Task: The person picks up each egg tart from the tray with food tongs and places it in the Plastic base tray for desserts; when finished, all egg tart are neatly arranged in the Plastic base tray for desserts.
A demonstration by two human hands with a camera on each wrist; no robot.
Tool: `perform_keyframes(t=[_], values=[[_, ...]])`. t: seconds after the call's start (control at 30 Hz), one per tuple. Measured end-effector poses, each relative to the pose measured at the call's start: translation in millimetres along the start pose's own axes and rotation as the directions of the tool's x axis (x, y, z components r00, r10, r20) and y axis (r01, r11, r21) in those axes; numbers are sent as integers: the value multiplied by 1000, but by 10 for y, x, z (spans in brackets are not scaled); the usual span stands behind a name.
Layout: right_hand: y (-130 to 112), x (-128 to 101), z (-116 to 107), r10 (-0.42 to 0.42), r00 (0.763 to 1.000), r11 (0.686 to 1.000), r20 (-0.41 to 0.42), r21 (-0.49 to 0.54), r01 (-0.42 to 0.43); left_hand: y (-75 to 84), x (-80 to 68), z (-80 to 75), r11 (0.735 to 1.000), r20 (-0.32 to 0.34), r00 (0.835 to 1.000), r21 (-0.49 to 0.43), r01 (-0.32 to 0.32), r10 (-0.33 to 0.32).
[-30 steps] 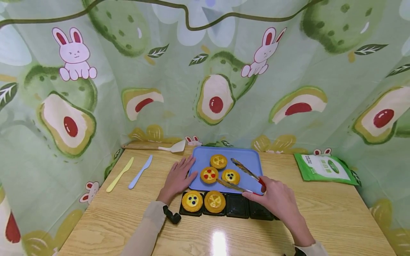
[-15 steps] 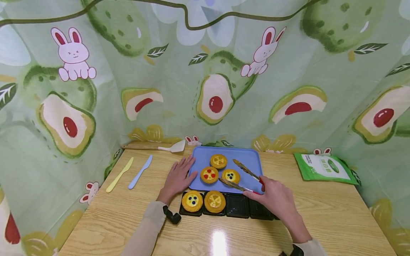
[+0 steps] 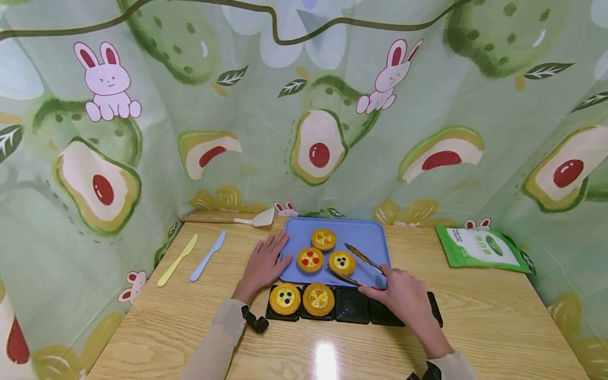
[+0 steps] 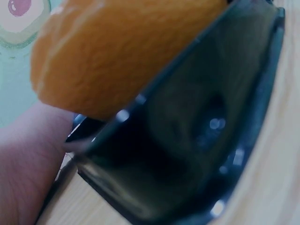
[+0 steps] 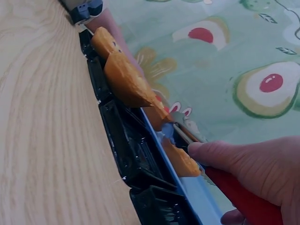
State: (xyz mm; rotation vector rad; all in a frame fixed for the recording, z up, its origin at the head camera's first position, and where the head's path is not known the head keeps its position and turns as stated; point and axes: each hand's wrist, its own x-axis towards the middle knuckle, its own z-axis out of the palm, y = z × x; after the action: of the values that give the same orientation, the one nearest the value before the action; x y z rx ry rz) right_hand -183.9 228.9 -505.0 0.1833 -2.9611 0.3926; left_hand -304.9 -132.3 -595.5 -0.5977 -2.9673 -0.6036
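Note:
My right hand (image 3: 407, 296) grips metal tongs (image 3: 364, 257) by their red handles, seen close in the right wrist view as a red grip (image 5: 243, 197). The spread tong arms lie on either side of a tart with dark dots (image 3: 342, 262); whether they touch it I cannot tell. That tart sits on a blue tray (image 3: 366, 229) with a red-dotted tart (image 3: 310, 260) and a tart with yellow pieces (image 3: 324, 239). My left hand (image 3: 264, 264) rests with straight, spread fingers on the tray's left edge.
Before the tray runs a row of black plastic boxes (image 3: 352, 305); the left two hold a dark-dotted tart (image 3: 285, 298) and a yellow-topped tart (image 3: 319, 299). Left lie a yellow knife (image 3: 178, 259), a blue knife (image 3: 208, 255) and a spatula (image 3: 256, 218). A green packet (image 3: 482, 250) lies right.
The tongs' near tip has shifted slightly right, to the near side of the dark-dotted tart. My right hand has moved slightly left, uncovering the row's right end. My left hand stays still.

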Motion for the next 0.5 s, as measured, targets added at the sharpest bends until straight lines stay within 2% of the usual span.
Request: perform_keyframes(t=[0.3,0.5], values=[[-14,-1,74,22,1000,1000,15,-12,-21,30,-12,-11,1000,-45,999,-14,-18,17],[-25,-3,114,9,1000,1000,22,-24,-8,37,-12,-21,1000,-35,999,-12,-8,8]])
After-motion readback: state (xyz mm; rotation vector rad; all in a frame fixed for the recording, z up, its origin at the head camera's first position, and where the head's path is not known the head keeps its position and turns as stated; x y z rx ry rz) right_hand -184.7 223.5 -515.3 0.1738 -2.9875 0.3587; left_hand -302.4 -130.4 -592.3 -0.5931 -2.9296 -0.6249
